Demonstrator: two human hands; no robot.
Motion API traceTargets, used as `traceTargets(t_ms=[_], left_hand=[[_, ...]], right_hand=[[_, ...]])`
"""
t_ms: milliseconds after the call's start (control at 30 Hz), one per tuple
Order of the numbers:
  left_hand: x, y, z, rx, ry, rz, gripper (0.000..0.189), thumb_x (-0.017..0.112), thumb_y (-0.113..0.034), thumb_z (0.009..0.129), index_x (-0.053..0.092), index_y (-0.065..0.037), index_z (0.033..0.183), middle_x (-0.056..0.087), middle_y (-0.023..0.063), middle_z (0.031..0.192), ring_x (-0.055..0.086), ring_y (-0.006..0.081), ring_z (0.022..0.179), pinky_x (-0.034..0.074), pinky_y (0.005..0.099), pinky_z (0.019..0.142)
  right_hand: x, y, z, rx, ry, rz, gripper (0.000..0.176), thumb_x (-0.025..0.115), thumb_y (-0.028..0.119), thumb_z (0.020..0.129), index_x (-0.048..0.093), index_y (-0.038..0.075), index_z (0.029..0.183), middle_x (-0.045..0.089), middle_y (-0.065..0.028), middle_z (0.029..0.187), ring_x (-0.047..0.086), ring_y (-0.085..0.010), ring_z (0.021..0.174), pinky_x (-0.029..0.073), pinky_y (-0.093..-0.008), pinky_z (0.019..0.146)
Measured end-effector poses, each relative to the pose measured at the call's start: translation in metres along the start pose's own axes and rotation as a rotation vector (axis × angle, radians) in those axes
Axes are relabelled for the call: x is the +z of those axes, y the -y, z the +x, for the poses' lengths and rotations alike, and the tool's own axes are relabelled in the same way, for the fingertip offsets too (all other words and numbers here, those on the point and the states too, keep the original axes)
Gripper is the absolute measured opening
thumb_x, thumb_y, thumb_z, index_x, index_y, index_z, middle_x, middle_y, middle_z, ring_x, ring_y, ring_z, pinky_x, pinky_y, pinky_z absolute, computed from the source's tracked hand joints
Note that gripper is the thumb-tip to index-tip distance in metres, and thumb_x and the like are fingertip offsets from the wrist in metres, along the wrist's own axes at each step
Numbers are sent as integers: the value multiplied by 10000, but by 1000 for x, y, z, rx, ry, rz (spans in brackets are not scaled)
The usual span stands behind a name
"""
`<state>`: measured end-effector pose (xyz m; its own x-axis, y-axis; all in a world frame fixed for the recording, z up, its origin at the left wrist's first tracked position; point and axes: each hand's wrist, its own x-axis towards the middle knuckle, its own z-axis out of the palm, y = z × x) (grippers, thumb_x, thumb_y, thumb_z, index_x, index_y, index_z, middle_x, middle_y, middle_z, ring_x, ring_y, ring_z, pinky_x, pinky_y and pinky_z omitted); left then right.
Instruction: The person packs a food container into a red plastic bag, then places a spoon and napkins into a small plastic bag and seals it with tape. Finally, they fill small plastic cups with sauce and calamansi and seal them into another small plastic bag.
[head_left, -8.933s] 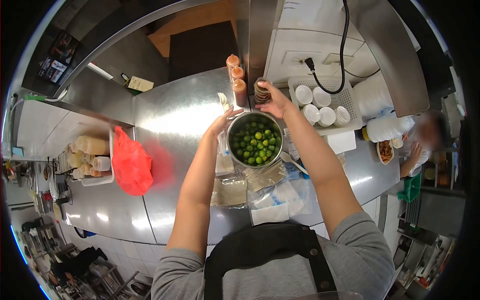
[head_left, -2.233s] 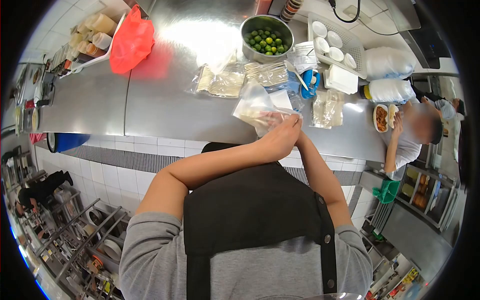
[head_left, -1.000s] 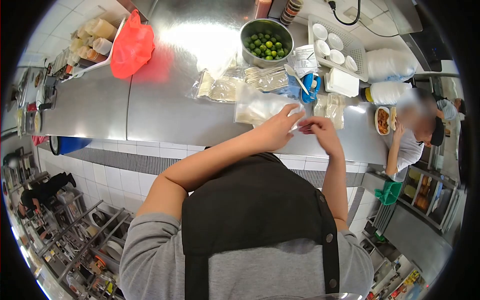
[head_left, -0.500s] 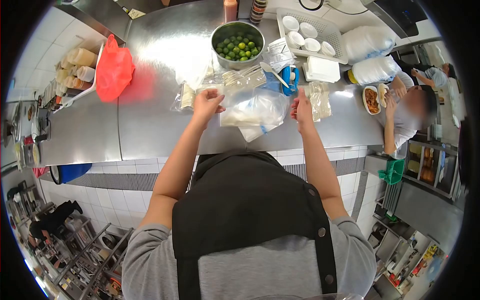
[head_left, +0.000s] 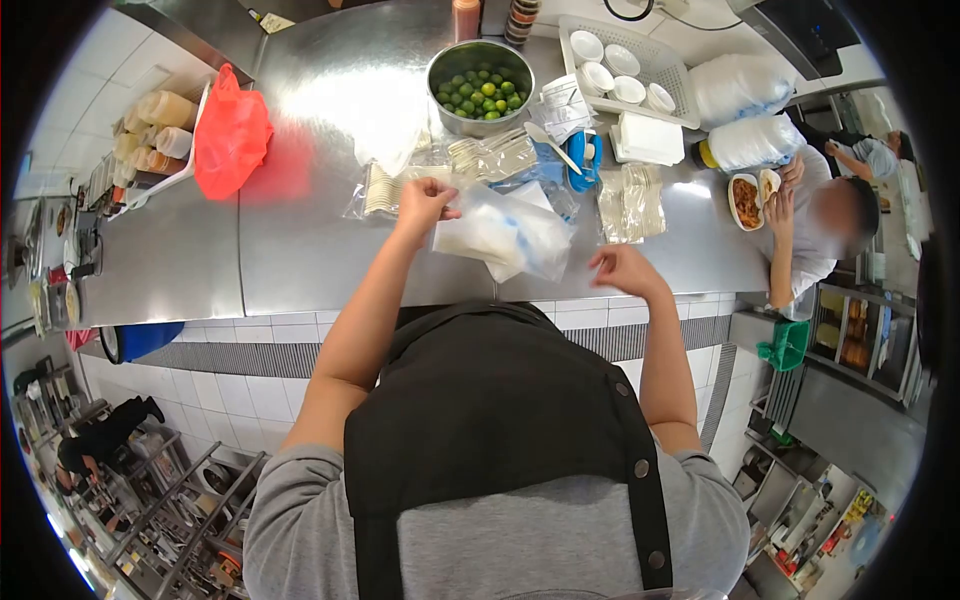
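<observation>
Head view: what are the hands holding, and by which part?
The left hand grips the crumpled clear plastic bag by its left edge, on the steel counter. The right hand is apart from the bag, fingers loose, holding nothing visible.

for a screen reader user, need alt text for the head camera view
Seen from above, a person's left hand pinches a clear plastic bag on a steel counter; the right hand hovers open beside it. A bowl of limes stands behind.

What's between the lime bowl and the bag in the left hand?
Head view: clear packs of plastic cutlery lie between the lime bowl and the bag the left hand holds.
</observation>
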<state>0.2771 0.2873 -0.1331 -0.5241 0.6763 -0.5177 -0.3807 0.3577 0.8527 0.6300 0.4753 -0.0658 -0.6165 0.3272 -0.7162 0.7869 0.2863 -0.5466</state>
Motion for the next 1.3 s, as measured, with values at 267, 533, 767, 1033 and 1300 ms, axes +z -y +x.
traceTargets(t_ms=[267,533,767,1033,1300], left_hand=[[-2,-21,-10,3,-3,-44,139,707,-112,944,657,10,985,724,90,910,664,111,621,507,196,553],[-29,-54,-40,81,435,-311,83,622,-119,1006,581,-47,1010,720,106,1025,697,126,758,540,225,614],[-35,1,-65,10,602,-100,81,574,-136,1033,565,-73,983,678,153,1244,657,200,1142,520,340,1013],[-25,55,-70,27,517,29,78,566,-113,1031,577,-36,1028,696,112,1179,667,155,1031,532,301,917],[-3,39,-66,298,286,450,58,525,-101,1049,546,-54,1075,707,82,815,681,118,641,506,256,529]], right_hand=[[14,74,67,-300,-657,20,375,853,260,755,683,19,986,712,-109,981,666,-229,948,510,-344,843],[-34,107,-19,-590,-462,225,157,801,105,766,657,44,776,718,-58,932,661,-214,941,469,-377,939],[2,52,-40,-557,-556,-209,182,810,74,710,643,84,783,673,-52,911,600,-285,971,402,-420,985],[62,7,-24,-569,-512,-9,168,723,20,755,581,42,841,658,-93,885,630,-316,959,482,-415,884],[59,-16,-5,-137,-305,315,139,604,87,893,520,27,986,660,-160,823,684,-303,788,511,-383,736]])
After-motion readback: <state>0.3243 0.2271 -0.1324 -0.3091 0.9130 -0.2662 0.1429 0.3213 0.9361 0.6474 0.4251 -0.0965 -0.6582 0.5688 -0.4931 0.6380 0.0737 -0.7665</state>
